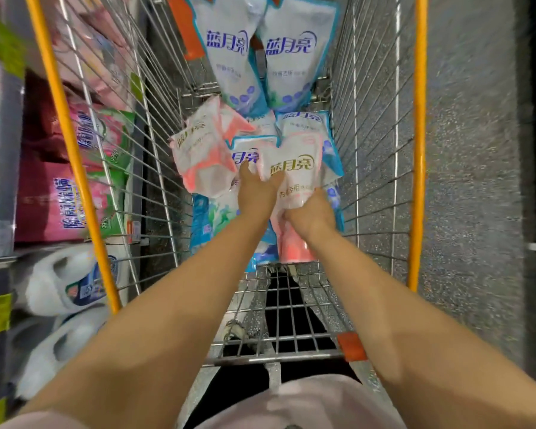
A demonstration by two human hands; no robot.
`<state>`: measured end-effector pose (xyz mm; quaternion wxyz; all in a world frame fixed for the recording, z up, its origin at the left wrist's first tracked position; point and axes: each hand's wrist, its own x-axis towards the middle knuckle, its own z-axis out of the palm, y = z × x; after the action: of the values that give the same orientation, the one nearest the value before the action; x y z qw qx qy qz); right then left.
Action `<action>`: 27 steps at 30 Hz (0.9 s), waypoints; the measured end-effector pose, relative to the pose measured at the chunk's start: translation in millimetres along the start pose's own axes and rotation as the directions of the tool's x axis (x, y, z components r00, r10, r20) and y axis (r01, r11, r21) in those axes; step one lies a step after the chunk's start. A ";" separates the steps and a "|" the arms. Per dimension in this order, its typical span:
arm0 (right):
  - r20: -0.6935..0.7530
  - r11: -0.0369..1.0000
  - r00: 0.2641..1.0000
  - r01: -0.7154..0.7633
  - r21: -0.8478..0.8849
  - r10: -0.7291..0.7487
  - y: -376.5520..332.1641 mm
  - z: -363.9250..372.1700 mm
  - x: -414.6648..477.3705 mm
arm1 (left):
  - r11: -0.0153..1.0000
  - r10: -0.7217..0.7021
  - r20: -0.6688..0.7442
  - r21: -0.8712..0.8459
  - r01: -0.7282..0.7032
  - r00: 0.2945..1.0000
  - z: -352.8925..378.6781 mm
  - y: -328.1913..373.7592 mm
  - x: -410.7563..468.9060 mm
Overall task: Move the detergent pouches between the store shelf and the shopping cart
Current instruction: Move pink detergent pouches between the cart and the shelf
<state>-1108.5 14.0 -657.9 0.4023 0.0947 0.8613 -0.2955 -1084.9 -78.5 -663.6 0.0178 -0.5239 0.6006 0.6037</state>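
Both my arms reach down into the wire shopping cart (375, 125), which holds several detergent pouches. My left hand (256, 193) and my right hand (311, 212) both grip a pink-and-white pouch (294, 168) with gold lettering, near the cart's middle. A second pink pouch (198, 156) lies just left of it. Two tall blue-and-white pouches (226, 51) (294, 54) lean at the cart's far end. More blue pouches (304, 123) and a green-and-blue one (211, 218) lie underneath.
The store shelf (0, 255) runs along the left, with pink-and-green packs (65, 205) and white jugs (62, 283). Orange cart rails (419, 144) frame both sides. Grey speckled floor (471, 181) lies to the right. My dark trouser leg and shoe show through the cart's near grid.
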 end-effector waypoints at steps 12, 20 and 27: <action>-0.228 0.880 0.879 0.455 0.138 -0.419 -47.8 -13.4 -140.8 | 0.873 0.199 0.056 -0.463 -0.151 0.978 -77.5 32.9 -102.0; -0.309 0.583 0.559 0.812 0.017 -0.770 -51.0 12.1 -322.9 | 0.626 0.580 -0.039 -0.618 -0.476 0.814 -219.2 36.9 -256.2; -0.214 0.332 0.344 0.939 0.091 -0.914 -50.9 52.2 -487.4 | 0.427 0.740 -0.358 -0.405 -0.808 0.570 -348.3 10.1 -413.0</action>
<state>-774.7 -21.2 -297.0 0.0965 -0.3549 0.7504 -0.5492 -692.6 -89.4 -292.2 -0.4438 -0.2077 0.5820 0.6490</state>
